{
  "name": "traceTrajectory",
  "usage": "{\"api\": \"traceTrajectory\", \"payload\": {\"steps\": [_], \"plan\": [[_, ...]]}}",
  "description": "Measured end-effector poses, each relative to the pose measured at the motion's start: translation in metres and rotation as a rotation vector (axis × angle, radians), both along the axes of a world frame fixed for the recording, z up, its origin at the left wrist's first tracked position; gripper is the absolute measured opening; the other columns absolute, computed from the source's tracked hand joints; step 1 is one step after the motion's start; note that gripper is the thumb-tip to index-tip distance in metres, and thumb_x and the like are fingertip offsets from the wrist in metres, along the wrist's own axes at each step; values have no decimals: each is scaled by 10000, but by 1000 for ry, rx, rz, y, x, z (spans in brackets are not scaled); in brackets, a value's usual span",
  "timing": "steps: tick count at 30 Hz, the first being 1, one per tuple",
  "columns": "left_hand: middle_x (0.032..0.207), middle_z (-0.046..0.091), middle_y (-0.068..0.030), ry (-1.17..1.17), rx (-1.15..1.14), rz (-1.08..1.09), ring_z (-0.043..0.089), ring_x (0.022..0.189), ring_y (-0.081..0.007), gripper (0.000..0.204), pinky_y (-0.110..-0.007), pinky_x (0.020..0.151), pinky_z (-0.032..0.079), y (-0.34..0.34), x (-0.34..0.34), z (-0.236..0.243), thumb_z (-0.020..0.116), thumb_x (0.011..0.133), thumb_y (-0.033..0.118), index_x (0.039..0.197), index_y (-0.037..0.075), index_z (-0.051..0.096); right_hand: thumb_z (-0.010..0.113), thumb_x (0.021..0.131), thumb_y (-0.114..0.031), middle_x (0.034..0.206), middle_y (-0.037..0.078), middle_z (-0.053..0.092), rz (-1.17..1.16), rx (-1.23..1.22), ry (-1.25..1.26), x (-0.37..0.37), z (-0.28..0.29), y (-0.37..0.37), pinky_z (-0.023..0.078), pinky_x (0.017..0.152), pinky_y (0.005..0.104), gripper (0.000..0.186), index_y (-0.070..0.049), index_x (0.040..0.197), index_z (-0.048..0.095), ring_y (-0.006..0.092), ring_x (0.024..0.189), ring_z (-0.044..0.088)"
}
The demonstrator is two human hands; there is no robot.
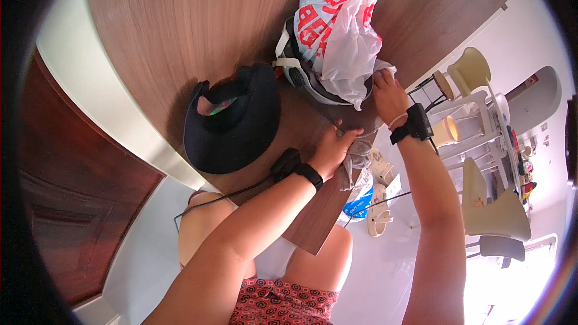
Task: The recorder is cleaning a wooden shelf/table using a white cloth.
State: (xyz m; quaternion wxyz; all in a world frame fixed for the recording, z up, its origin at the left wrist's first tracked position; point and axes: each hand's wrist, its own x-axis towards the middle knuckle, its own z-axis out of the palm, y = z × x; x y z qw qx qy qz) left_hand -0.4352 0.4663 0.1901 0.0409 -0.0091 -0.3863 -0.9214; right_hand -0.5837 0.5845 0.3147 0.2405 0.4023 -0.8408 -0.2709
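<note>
At the edge of a brown wooden shelf (313, 219), my left hand (331, 151) closes on a crumpled grey cloth (359, 153) that hangs over the side. Higher up on the right, my right hand (388, 96) has its fingers curled on a whitish crumpled piece of cloth or plastic (385, 67); which of the two I cannot tell. Beside it stands a white plastic bag (346, 42) with red printing, set in a dark bag-like thing with pale straps (292, 69). A black sun visor hat (241, 129) lies left of my left hand.
A dark red wooden door (78, 198) is at the left. Cream clogs (379, 219) and a blue packet (359, 206) are below the shelf. Pale chairs (487, 204) and a white table (475, 132) stand at the right. A black cable (223, 197) runs by my left forearm.
</note>
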Motion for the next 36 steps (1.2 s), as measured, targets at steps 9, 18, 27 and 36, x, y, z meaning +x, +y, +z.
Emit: {"api": "traceTrajectory", "payload": {"steps": [9,18,27,36], "plan": [[957,723,-97,-34,107,-100,717,818,-176,267,-326,740,597,2,-2,5,602,1003,213,1156,12,687,570,918,-102,1243,75,568,-23,-202,137,13,1,-9,635,746,320,286,35,1146,673,286,1263,513],[929,715,-81,-22,39,-173,711,808,-164,288,-338,721,608,-4,-1,4,603,1010,232,1183,22,698,599,927,-114,1121,117,693,-301,-734,-39,-1,71,59,564,891,348,321,-11,1223,671,293,995,684],[938,711,-81,-30,54,-118,710,816,-172,318,-340,743,607,-1,5,11,545,1032,232,1205,-1,674,604,983,-217,974,47,693,-217,-2260,-1386,54,73,98,491,457,250,284,-43,1205,639,149,689,633],[1024,676,-102,6,18,0,683,901,-201,240,-346,795,568,2,6,18,606,971,141,1152,-14,574,756,886,-285,1347,187,517,-106,-1098,-418,65,-32,56,510,962,458,614,-33,1365,466,353,1158,580]]}}
